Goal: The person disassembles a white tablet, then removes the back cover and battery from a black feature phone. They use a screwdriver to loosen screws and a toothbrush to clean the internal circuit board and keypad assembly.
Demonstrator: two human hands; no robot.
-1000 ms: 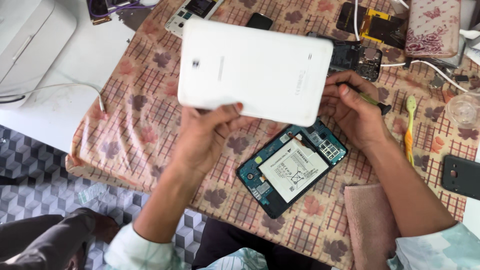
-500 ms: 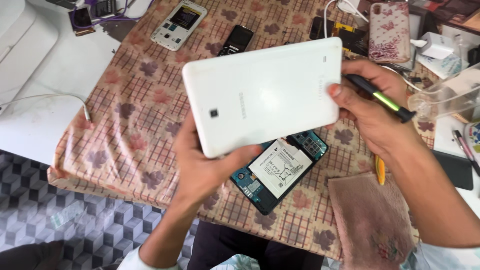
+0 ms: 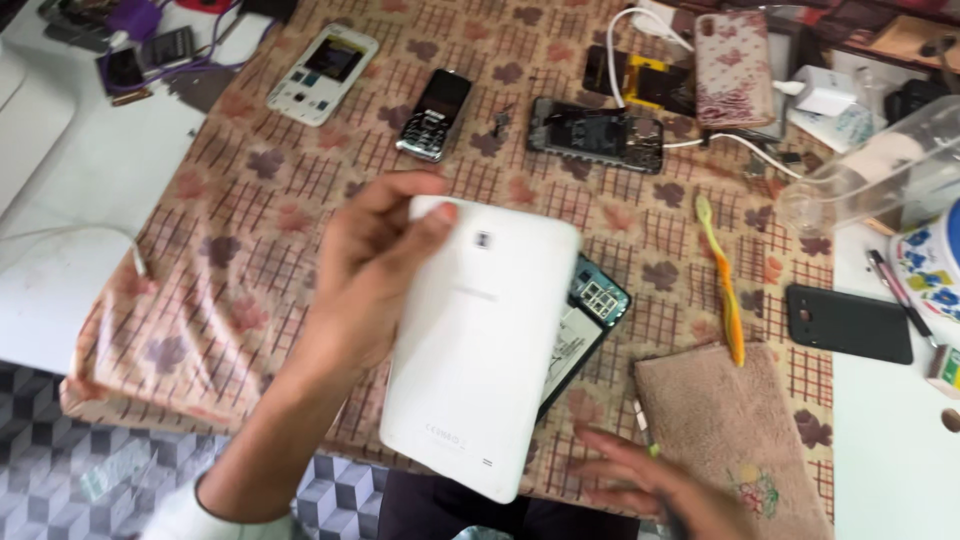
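Now: white back cover in your left hand, above the opened tablet

Now your left hand (image 3: 375, 265) holds the white tablet back cover (image 3: 480, 345) at its upper left edge; the fingers (image 3: 425, 215) curl over the top corner and press on the shell, so the grip is closed on it. The cover is tilted, with its long side running from 12 o'clock to 6 o'clock, and it hangs above the table, hiding most of the opened tablet body (image 3: 590, 320). Only the teal frame and a part of the battery of this body show at 3 o'clock of the cover.

Your right hand (image 3: 640, 480) is low, at 5 o'clock from the cover, blurred, with the fingers spread; a thin tool with a green tip (image 3: 648, 440) seems to be in it, but you cannot tell how it is gripped. Just beside this hand, at 3 o'clock, lies a beige towel (image 3: 730, 430), and an orange toothbrush (image 3: 722, 285) lies with its handle end touching the towel's top edge.

At 12 o'clock of the cover, well apart, a small keypad phone (image 3: 435, 112) and an opened phone with bare circuits (image 3: 597, 133) lie on the flowered tablecloth (image 3: 250, 200). A black phone (image 3: 848, 323) rests at 3 o'clock, near the table edge.
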